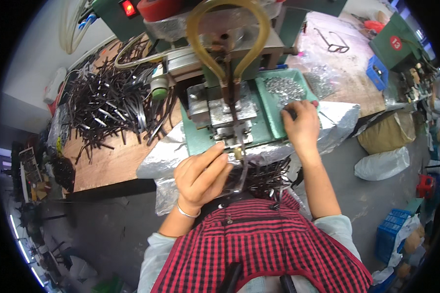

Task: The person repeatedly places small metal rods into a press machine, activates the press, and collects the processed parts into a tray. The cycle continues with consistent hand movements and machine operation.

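My left hand [200, 177] is at the front of the press's metal fixture [232, 134], its fingers bent and close together, the index finger reaching to the fixture's edge. Whatever those fingers may hold is hidden. Just right of them, a dark flexible strip [243, 172] hangs down from the fixture. My right hand [302, 123] is over the right edge of a pale green tray [275, 117], fingers curled in beside the small shiny metal pieces [284, 88]. Something dark shows between its thumb and fingers, too small to name. A red knob [315, 103] is by its outer fingers.
A big heap of dark strips [110, 100] covers the bench on the left; more strips [269, 178] lie below the fixture. Silver foil [335, 117] lines the bench edge. Eyeglasses [338, 48] and a blue bin [377, 72] stand at the back right. Sacks [384, 163] lie on the floor.
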Motion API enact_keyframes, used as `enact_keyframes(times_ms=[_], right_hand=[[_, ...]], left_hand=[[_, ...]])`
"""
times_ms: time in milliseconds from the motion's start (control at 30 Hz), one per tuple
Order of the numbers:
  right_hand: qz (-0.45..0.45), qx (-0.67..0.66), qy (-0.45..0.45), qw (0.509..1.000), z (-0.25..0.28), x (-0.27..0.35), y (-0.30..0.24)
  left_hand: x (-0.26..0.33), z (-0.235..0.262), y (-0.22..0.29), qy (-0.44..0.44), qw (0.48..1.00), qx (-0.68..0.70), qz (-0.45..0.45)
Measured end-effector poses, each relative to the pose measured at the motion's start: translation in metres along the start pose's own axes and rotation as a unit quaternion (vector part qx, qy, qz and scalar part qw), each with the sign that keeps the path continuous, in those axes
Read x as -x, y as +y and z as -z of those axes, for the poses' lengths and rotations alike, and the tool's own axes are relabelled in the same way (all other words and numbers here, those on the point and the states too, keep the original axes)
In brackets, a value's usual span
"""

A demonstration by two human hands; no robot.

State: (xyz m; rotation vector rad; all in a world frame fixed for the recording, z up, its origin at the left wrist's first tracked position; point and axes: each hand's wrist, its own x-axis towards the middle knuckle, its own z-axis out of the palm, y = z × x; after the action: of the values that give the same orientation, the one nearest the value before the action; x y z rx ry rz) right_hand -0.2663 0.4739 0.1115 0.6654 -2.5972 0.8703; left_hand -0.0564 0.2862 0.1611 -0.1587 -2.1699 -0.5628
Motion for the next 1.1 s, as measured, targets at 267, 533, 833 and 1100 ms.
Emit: enact_keyframes(times_ms=[267, 533, 833, 1100], right_hand=[[-0.072, -0.104, 0.034, 0.991, 0.000, -0.003, -0.001], [-0.130, -0.173, 0.012, 0.976, 0.007, 0.004, 0.000], [-0.044, -0.269, 0.018, 0.962, -0.014, -0.018, -0.024], [-0.059, -0.185, 0.078, 0.978, 0.034, 0.034, 0.023]], left_hand=[[-0.029, 0.062, -0.094, 0.028, 0.964, -0.207, 0.166], [0.021, 0.051, -0.171, -0.134, 0.852, -0.391, 0.321], [-0.029, 0.000, -0.223, -0.139, 0.847, -0.223, 0.462], [0.018, 0.041, -0.225, -0.166, 0.868, -0.223, 0.412]])
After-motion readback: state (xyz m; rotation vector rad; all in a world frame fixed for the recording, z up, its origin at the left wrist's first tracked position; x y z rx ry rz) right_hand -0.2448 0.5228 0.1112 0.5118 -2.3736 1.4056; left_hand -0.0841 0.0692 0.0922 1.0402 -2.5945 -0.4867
